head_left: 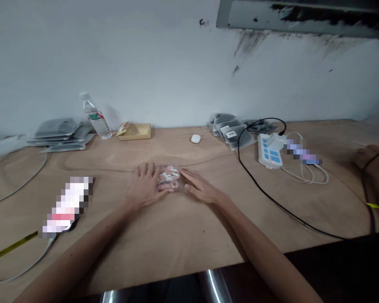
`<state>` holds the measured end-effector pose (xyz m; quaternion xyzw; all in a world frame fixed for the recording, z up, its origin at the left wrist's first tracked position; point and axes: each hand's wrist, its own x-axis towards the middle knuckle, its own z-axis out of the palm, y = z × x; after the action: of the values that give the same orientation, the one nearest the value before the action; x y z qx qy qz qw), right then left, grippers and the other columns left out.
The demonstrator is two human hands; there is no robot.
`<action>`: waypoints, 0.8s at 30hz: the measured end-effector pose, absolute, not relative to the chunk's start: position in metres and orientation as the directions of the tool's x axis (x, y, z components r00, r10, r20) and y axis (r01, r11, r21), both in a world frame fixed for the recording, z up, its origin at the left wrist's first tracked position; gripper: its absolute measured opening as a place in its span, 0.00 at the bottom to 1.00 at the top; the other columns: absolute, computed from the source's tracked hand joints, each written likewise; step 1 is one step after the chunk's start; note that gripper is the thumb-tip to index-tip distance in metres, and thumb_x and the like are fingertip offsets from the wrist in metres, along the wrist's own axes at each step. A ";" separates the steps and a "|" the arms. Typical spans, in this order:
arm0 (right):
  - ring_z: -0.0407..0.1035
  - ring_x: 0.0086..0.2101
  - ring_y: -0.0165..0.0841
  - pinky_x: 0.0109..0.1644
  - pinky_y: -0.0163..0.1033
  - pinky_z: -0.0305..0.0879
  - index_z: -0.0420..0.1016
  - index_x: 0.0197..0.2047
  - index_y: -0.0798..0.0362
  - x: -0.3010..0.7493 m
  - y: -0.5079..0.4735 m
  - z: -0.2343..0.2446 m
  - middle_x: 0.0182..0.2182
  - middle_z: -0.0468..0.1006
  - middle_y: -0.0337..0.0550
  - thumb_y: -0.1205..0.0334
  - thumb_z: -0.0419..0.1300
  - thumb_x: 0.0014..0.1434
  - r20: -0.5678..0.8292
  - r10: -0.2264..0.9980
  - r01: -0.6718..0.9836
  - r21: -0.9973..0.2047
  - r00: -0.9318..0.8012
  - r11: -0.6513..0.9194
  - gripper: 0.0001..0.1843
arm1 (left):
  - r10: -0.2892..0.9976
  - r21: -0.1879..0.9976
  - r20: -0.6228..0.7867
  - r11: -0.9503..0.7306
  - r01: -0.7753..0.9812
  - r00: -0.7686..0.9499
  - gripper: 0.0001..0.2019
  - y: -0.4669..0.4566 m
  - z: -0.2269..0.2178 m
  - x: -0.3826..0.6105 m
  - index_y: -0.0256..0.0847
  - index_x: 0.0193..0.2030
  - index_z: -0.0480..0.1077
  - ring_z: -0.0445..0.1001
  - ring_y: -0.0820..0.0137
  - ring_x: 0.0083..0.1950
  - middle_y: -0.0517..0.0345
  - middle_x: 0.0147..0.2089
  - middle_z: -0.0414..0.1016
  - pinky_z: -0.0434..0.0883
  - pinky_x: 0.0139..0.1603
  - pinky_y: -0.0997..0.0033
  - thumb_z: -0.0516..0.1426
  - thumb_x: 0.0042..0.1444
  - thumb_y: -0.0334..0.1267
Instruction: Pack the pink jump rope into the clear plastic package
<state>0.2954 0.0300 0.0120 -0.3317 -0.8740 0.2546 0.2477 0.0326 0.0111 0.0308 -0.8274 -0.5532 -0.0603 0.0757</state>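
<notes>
Item: one clear plastic packet (169, 174) of small white and reddish pieces, lying on the wooden table (177, 240) between the person's two hands.

Left hand (145, 185): laid over the packet's left part, fingers slightly apart, thumb stretched along the near edge.

Right hand (205, 189): at the packet's right edge, fingers straight and close together, thumb set apart from them; whether the tips press on the plastic, cannot tell.

Beyond the packet: one white rounded case (196, 138), a little to its right; one shallow yellowish box (137, 131), to its left.

Far left of the packet: one water bottle (97, 120), capped; one stack of grey pouches (61, 132). Left and nearer the person: one phone (68, 206), screen masked, cable attached.

Right of the packet: a second group of grey pouches (232, 130); one white power strip (269, 153) with adapter; one black cable (252, 176). Farthest right: another person's hand (369, 158), blurred, finger state not legible.
</notes>
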 end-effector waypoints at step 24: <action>0.42 0.72 0.56 0.73 0.61 0.45 0.46 0.76 0.61 0.278 0.023 0.001 0.73 0.49 0.61 0.32 0.48 0.67 0.145 0.796 0.738 -0.308 -0.587 0.600 0.49 | 0.908 -0.062 0.181 -0.374 0.925 0.379 0.47 0.009 0.030 0.034 0.32 0.70 0.58 0.53 0.34 0.72 0.29 0.73 0.56 0.48 0.69 0.33 0.46 0.59 0.72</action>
<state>0.2777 0.0226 0.0013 -0.4339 -0.8843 0.1079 0.1349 0.0341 0.0090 0.0295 -0.8268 -0.5543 -0.0579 0.0764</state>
